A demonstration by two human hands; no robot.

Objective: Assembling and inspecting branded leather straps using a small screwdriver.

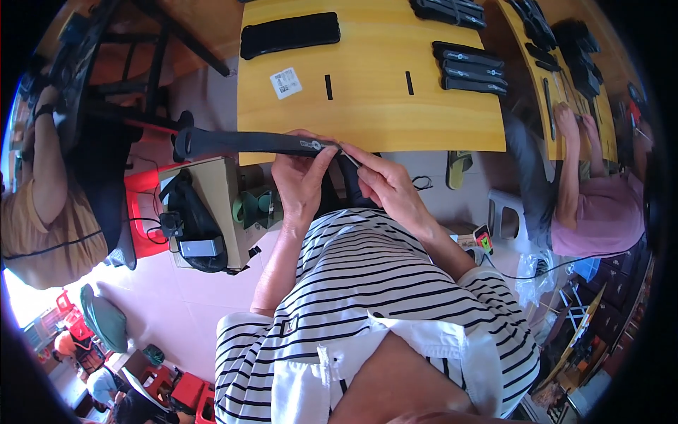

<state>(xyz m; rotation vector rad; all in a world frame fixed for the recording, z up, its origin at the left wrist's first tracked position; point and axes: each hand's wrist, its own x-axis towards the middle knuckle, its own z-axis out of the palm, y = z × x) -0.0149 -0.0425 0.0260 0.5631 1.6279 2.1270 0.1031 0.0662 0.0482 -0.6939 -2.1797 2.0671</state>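
Observation:
My left hand (300, 180) is closed around one end of a long dark grey strap (244, 143) with pale printing on it. The thumb presses on the strap's upper face, and the rest of it stretches out to the left past the table's near edge. At the strap's right end, my right hand (387, 184) is closed, its index finger reaching to the strap's tip. A thin, light-coloured sliver shows between the right fingers; its kind is too small to tell.
The yellow wooden table (367, 124) bears a black padded bundle (290, 35), a white label (286, 83), short black strips (328, 87) and stacked grey straps (470, 69). An open carton (219, 187) stands below left. Co-workers sit on both sides; a grey stool (505, 212) stands at right.

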